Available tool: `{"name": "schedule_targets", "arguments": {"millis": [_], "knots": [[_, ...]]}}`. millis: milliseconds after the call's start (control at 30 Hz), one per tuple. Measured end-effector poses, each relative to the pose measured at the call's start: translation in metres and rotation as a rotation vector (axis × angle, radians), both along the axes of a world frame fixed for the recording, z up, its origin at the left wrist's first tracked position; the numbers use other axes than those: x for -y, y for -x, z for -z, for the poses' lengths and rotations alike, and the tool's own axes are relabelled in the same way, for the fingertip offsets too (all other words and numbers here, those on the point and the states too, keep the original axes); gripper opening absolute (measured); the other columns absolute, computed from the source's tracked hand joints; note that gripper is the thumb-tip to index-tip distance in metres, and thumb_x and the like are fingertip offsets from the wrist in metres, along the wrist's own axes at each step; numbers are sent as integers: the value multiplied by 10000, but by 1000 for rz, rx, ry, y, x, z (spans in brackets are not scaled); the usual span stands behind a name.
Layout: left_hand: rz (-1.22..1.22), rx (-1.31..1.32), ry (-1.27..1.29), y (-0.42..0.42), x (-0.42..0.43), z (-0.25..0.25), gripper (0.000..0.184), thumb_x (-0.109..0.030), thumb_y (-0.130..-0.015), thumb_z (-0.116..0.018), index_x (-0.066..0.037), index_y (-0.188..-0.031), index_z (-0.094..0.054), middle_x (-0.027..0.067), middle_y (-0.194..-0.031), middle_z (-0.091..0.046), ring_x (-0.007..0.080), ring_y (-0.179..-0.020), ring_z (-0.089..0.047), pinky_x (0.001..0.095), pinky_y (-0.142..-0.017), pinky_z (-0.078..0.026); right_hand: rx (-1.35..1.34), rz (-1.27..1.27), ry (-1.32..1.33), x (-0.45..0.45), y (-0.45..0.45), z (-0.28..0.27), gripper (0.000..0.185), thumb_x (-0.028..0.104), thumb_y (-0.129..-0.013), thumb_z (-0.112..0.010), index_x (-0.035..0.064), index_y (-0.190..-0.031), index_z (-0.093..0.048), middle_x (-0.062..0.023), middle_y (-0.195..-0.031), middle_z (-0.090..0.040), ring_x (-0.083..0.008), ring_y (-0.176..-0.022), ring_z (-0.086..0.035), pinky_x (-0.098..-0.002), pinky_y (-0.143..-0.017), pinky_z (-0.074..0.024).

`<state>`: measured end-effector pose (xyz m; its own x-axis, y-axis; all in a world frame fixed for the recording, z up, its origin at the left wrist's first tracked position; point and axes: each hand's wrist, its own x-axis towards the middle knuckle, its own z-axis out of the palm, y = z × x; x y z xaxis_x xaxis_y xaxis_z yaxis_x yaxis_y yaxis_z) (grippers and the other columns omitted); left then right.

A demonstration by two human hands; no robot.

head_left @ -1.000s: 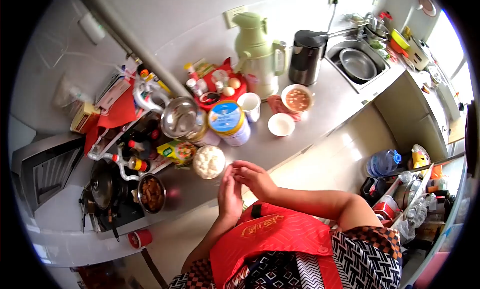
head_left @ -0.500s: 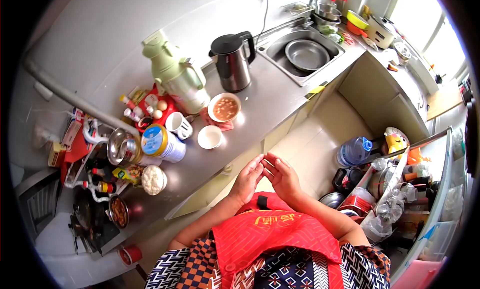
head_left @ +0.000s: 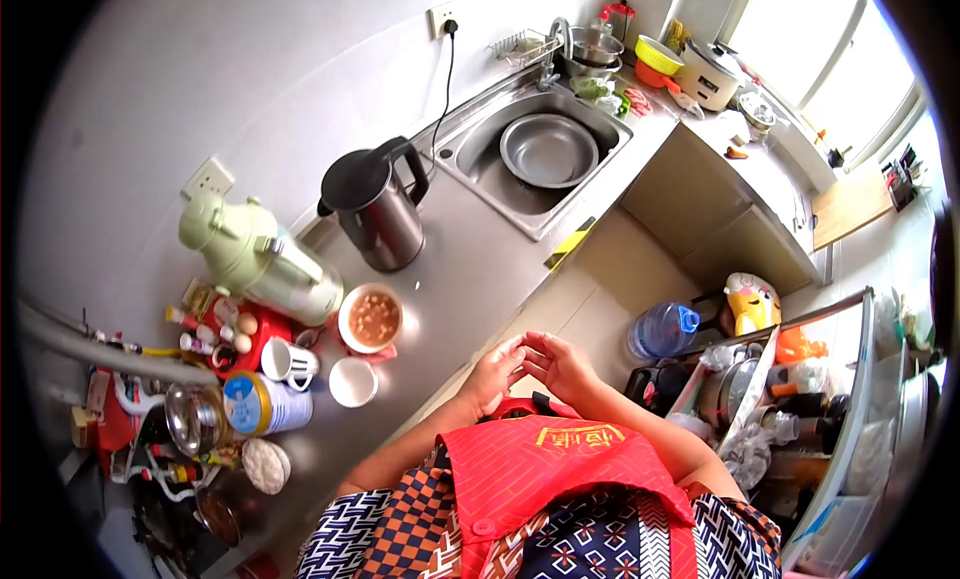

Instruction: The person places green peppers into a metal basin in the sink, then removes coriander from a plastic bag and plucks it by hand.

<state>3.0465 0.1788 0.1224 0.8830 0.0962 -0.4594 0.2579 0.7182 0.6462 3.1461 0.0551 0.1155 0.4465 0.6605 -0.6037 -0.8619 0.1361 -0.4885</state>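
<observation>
In the head view, a small, round, plain white bowl (head_left: 353, 382) is sitting on the brushed stainless-steel counter (head_left: 455, 284), near its front edge, and it is the nearest loose thing to the hands. Being round, it is presenting no long axis. Both bare hands are hovering to the right of the small white bowl, clear of it, with the counter's edge running slantwise between. The left hand (head_left: 492, 381) is lying nearer to it; the right hand (head_left: 562, 369) is lying on the far side of the left. The fingers are extending in a loose curve and the two hands are meeting, or almost meeting, at their tips, a narrow gap showing between the palms; neither is visibly gripping anything, though the inner palms are partly hidden. Just beyond the small white bowl, a larger white bowl of reddish-brown liquid with pale round pieces (head_left: 372, 317) is standing. To the left of the small white bowl, a white mug with dark marks (head_left: 278, 360) and a white cylindrical tin with a blue lid (head_left: 290, 407) are standing. Farther beyond it, a pale green vacuum flask (head_left: 295, 279) and a dark steel electric kettle with a black handle (head_left: 380, 219) are rising.
</observation>
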Motion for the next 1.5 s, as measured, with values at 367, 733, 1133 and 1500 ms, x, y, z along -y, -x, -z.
{"name": "schedule_targets", "arguments": {"millis": [367, 733, 1133, 1500], "knots": [[131, 112, -66, -143, -15, 32, 388, -130, -934, -445, 8, -1292, -386, 66, -1199, -489, 142, -1088, -477, 298, -958, -389, 19, 144, 72, -21, -115, 14, 317, 170, -950, -397, -32, -1179, -481, -125, -1119, -568, -210, -1019, -566, -319, -875, -477], [7, -95, -3, -284, 16, 46, 395, -114, -918, -456, -23, -1299, -403, 62, -1224, -493, 147, -1091, -487, 307, -948, -404, 17, -99, 53, 7, -277, 37, 255, 75, -900, -461, 8, -1137, -529, -93, -1089, -591, -198, -980, -577, -285, -823, -476], [-159, -116, -50, -426, 74, 53, 302, -73, -905, -474, -11, -1200, -458, 49, -1048, -528, 132, -978, -529, 276, -867, -453, 6, -286, 71, 45, -432, 51, 258, 63, -890, -474, -6, -1132, -533, -101, -1039, -599, -203, -940, -587, -296, -792, -494], [-111, -67, -119, -544, 22, 62, 327, -85, -905, -464, -34, -1228, -451, 49, -1110, -539, 146, -1022, -533, 282, -877, -441, 121, -267, 30, -3, -548, 55, 264, 69, -884, -492, -13, -1131, -536, -98, -1040, -596, -184, -938, -584, -272, -791, -492]]}}
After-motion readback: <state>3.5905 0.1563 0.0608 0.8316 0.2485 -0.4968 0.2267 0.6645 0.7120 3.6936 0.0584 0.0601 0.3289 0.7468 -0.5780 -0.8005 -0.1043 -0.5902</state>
